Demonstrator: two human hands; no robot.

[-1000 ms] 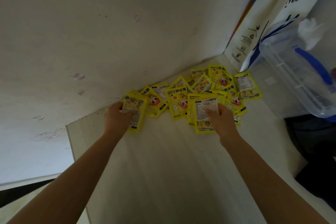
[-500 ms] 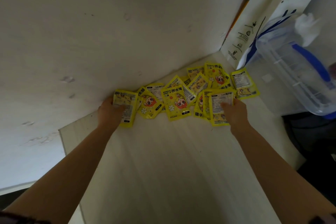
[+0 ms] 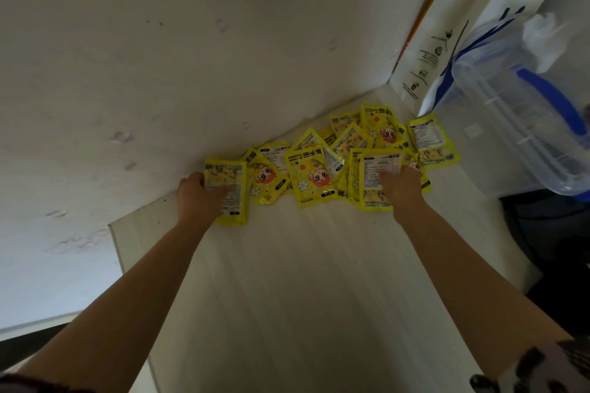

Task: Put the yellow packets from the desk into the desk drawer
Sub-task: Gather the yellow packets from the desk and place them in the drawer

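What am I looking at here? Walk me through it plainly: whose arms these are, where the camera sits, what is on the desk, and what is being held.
There is no machine here. A person wears a wide-angle camera on the head, looking forward and down, so the two bare arms reaching in from the bottom are their own.

The pale surface is a desk pushed against a white wall. A heap of yellow packets lies along the wall, overlapping one another.

The left hand grips the leftmost packet at the end of the heap. The right hand presses on another packet, printed side up; whether it has closed around it I cannot tell.

At the right stand a white paper bag and a clear plastic container with a blue handle. No drawer is in view.
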